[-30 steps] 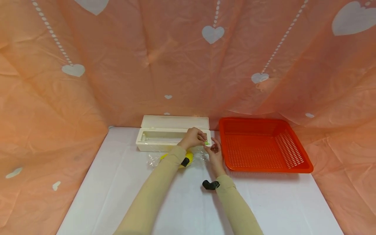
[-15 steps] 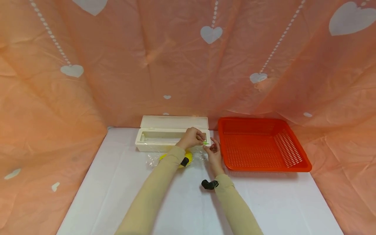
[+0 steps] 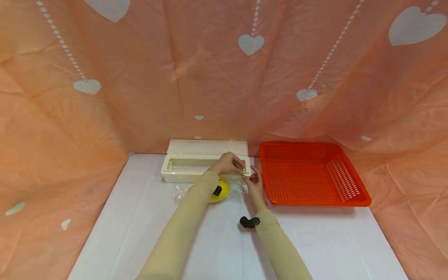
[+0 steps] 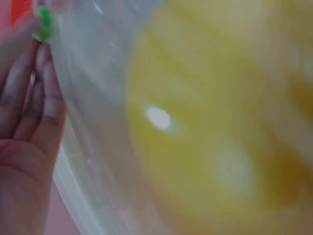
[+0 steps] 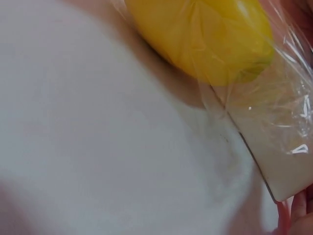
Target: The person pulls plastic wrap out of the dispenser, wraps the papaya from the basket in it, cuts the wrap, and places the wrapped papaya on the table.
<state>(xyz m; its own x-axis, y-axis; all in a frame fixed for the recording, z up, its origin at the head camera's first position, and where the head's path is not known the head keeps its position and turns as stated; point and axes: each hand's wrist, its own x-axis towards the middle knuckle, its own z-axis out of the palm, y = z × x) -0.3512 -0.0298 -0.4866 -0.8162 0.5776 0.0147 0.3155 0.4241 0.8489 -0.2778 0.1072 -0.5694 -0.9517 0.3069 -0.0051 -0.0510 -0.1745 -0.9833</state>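
Observation:
A long cream cling film dispenser (image 3: 182,177) stands at the table's back with its lid (image 3: 208,147) raised. At its right end my left hand (image 3: 229,163) pinches a small green slide cutter (image 4: 44,24). My right hand (image 3: 255,188) grips the same end of the box, thumb in front; in the right wrist view only part of these fingers (image 5: 301,215) shows, by the box corner. Clear film (image 5: 288,117) hangs over the box front and covers a smooth yellow fruit-like thing (image 3: 221,191). My left forearm hides part of it. Its exact kind is unclear.
An orange-red perforated plastic basket (image 3: 315,202) sits just right of the box, close to my right hand. The white table (image 3: 217,241) ends at an orange heart-patterned cloth (image 3: 217,77) behind and at both sides.
My left wrist has shifted slightly left and turned, uncovering more of the yellow thing. The green cutter stays near the box's right end. My right hand has barely moved.

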